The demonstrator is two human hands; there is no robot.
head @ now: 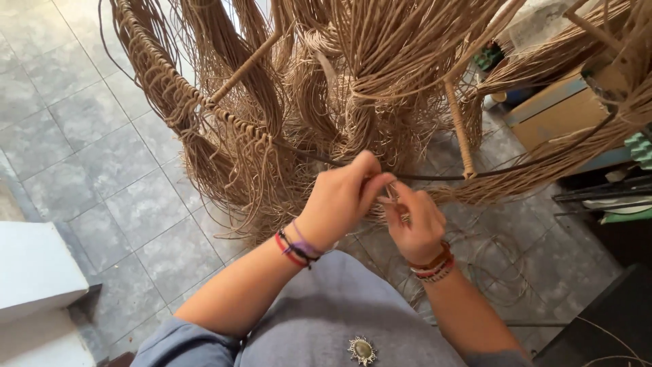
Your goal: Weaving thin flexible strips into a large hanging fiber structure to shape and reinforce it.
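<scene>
A round metal frame [435,178] stands before me, its rim partly wrapped in tan cord [170,81], with many long bundles of loose tan cords [367,75] hanging from it. My left hand [339,200] pinches a cord right at the dark bare rim. My right hand [414,221] sits just beside it, fingers closed on the same cord strands below the rim. Both wrists wear coloured bracelets. The knot between the fingers is hidden.
Grey tiled floor [95,136] lies to the left. A white ledge [34,272] is at the lower left. A cardboard box [557,112] and dark shelving [598,197] stand at the right. Loose cord coils [496,272] lie on the floor.
</scene>
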